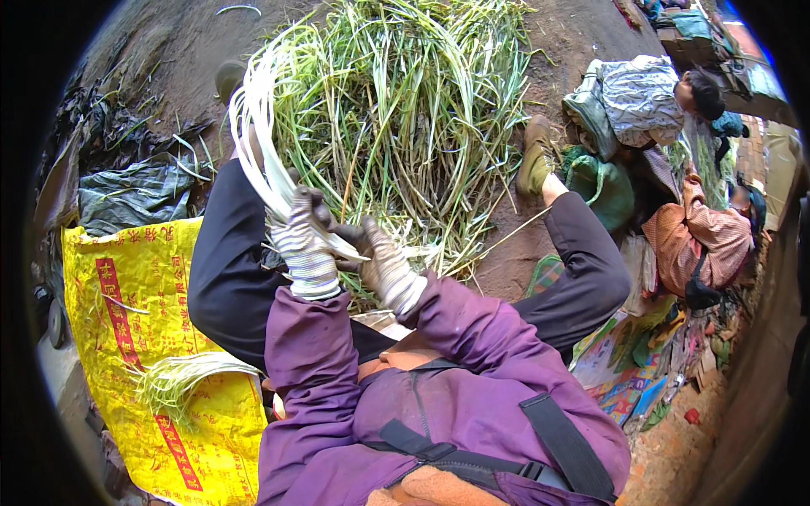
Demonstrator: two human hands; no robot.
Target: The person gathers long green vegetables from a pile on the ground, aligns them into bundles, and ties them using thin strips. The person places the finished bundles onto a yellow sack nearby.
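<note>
My left hand [305,250], in a striped knit glove with dark, soiled fingers, grips a bundle of long pale stalks [256,148] that look like chives. The bundle arches up and away, its leafy tips falling over the pile. Against its lower ends, my right hand [387,262] in a matching glove has its fingers curled in on the stalks. Both hands are close together above my lap. Between my spread legs lies a big heap of green and yellowed stalks [405,120]. A smaller bunch of pale stalks [183,379] rests on the yellow woven sack [136,303] at left.
A dark plastic sheet [136,193] lies beyond the sack. Right of my shoe [538,155] is a green bag [601,186]. Two people, one in a patterned white top [639,95] and one in a reddish top [702,237], sit at right beside colourful litter [633,379].
</note>
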